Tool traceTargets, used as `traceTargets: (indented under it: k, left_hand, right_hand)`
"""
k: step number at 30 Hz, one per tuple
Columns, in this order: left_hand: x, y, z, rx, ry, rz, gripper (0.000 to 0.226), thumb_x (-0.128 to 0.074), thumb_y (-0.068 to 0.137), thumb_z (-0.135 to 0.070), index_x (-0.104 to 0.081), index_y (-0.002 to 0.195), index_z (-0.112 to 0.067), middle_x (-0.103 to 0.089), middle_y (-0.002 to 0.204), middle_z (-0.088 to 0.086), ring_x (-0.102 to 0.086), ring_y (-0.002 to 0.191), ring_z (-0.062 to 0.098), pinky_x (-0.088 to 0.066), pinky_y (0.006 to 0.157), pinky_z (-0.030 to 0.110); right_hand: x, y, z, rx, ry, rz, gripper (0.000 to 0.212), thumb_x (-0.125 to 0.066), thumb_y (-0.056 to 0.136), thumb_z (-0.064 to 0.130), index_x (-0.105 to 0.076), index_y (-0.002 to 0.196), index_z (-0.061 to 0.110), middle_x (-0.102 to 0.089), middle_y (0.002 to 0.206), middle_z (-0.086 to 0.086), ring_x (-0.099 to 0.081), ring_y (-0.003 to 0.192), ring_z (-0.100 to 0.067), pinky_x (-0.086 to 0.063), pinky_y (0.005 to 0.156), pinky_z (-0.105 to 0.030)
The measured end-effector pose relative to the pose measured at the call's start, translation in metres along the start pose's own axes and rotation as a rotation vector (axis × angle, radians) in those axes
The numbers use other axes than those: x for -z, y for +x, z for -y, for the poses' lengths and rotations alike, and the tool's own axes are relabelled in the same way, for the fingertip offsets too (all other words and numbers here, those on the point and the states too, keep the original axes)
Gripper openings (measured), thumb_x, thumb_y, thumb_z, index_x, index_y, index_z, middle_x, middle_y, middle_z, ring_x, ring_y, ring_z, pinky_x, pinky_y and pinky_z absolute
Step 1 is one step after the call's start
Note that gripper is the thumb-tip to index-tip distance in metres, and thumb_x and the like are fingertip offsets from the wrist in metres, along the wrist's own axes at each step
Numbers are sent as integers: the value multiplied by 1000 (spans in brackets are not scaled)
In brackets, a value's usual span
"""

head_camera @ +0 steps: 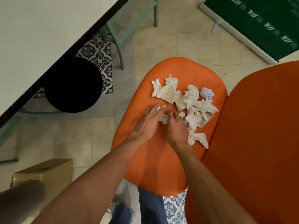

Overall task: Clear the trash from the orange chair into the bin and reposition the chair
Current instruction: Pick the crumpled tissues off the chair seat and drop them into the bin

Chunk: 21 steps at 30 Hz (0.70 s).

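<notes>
Bent over the orange chair (pixel 161 162), with the paper scraps (pixel 194 109) heaped on the far half of its seat, close to the backrest. Left hand (pixel 148 122) laid low on the seat, fingers straight and released, nudging small bits inward. Right hand (pixel 175 126) just beside it, fingers bent over a crumpled bit, too blurred to tell whether gripped or merely covered. Probably gathering the heap into one handful. Risks: light, loose pieces on a smooth seat, apt to skid off its rim onto the floor (pixel 178 42) if swept too briskly. Apt also to shed from an overfull handful, with the bin (pixel 72 85) well apart on the left, tucked partly under the tabletop (pixel 40 38), and open floor to cross. Counted: one orange chair, one round black bin, two hands. Of scraps roughly a dozen, overlapping too much for an exact tally, among them one lilac ball (pixel 207 92) and one red-dotted sheet (pixel 167 93). Also one teal chair (pixel 120 39) and one cardboard box (pixel 47 172).
</notes>
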<state>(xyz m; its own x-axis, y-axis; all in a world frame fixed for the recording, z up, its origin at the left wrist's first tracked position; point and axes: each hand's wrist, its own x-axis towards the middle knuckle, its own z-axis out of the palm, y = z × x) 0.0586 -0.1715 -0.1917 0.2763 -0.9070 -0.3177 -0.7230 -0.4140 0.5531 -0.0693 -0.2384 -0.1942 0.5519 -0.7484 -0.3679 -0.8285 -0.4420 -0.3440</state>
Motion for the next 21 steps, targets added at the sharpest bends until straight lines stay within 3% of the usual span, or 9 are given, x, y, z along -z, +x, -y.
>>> traceTargets:
  k: [3, 8, 11, 16, 21]
  left_hand:
    - [-17, 16, 12, -3, 37, 31, 77, -57, 90, 13, -43, 155, -26, -27, 167, -1, -25, 153, 26, -40, 119, 42]
    - [-28, 16, 30, 12, 54, 73, 59, -53, 97, -1, -47, 153, -19, -34, 163, 2, -28, 148, 25, -37, 119, 39]
    - [-26, 5, 42, 16, 77, 20, 54, -59, 97, 0, -56, 148, -18, -46, 155, 3, -40, 138, 27, -43, 113, 37]
    - [4, -31, 57, 158, -100, -101, 34, -63, 99, -4, -70, 130, -14, -63, 135, 6, -55, 124, 28, -48, 107, 37]
    - [41, -88, 75, 260, -301, -272, 58, -68, 95, -5, -55, 146, -29, -66, 132, 4, -61, 116, 24, -52, 101, 38]
  right_hand:
    - [-9, 9, -3, 17, -5, 24, 55, -58, 93, -7, -50, 142, 17, -46, 149, -7, -53, 120, -36, -55, 86, -47]
    - [-23, 11, -10, 0, -49, 54, 40, -56, 95, -6, -58, 132, 11, -49, 141, -14, -52, 125, -37, -52, 93, -44]
    - [-24, 6, -9, 0, -54, 41, 41, -57, 96, -5, -59, 134, 11, -51, 140, -16, -55, 124, -37, -53, 94, -43]
    - [-17, -13, 15, 19, 37, -9, 49, -57, 95, -8, -60, 139, 13, -56, 140, -17, -62, 117, -38, -56, 92, -42]
    - [-9, -47, 71, 78, 222, -35, 46, -66, 102, 17, -55, 147, 20, -55, 143, -11, -64, 114, -36, -59, 87, -47]
